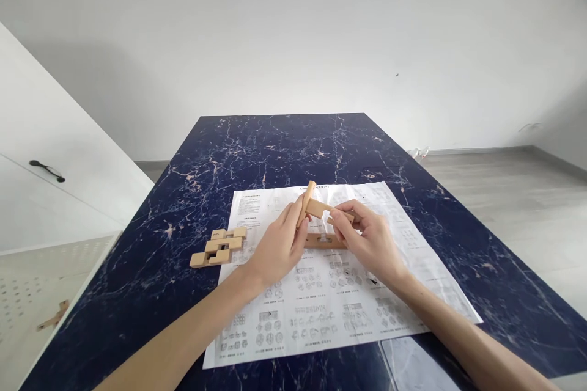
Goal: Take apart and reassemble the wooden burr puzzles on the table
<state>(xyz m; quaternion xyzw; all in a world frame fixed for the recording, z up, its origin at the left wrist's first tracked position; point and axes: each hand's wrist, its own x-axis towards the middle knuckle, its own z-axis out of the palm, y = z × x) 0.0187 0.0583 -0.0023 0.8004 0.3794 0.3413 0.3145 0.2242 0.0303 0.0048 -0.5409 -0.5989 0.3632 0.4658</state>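
My left hand (283, 238) is closed round a wooden puzzle piece (306, 200) that stands tilted above the printed sheet. In my right hand (367, 238), thumb and fingers pinch a second, notched wooden puzzle piece (320, 209). Its left end meets the upright piece; whether the two interlock I cannot tell. Just below the hands, a slotted wooden piece (324, 242) lies on the instruction sheet (257, 342), partly covered by my fingers. Several notched wooden pieces (219, 247) sit left of my left hand, at the sheet's left edge.
The dark blue marble-patterned table (275, 146) reaches to the pale wall (293, 36). A flat glossy object (415, 363) lies at the near edge under my right forearm. To the left stands a white cabinet with a black handle (47, 170); a wooden piece (54, 316) rests on a perforated surface.
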